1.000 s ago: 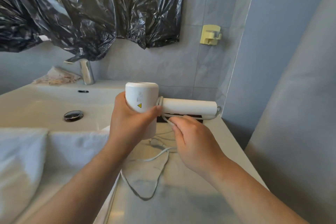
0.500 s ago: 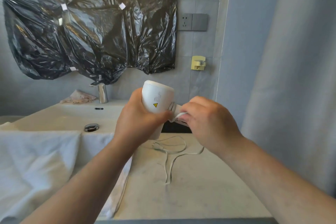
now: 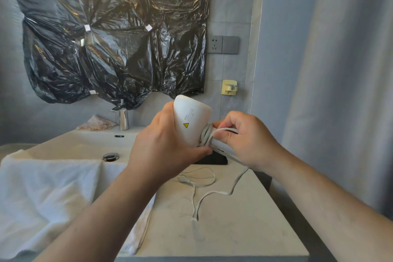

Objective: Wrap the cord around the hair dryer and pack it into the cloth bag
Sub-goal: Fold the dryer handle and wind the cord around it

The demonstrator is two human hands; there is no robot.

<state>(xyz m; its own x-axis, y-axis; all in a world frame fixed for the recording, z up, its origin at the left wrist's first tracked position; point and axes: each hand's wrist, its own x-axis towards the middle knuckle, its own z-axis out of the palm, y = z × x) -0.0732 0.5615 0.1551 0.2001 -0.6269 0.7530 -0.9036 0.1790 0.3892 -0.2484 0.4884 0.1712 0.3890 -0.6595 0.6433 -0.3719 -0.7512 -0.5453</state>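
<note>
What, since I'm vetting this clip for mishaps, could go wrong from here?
1. The loose cord and its plug lie slack on the counter; fast winding might drag or whip the plug.
2. The coils sit bunched on the hair dryer at the handle joint; if the right hand slackens, they could slip off.

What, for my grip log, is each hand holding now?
Left hand: grips the dryer.
Right hand: holds the cord against the dryer.
</note>
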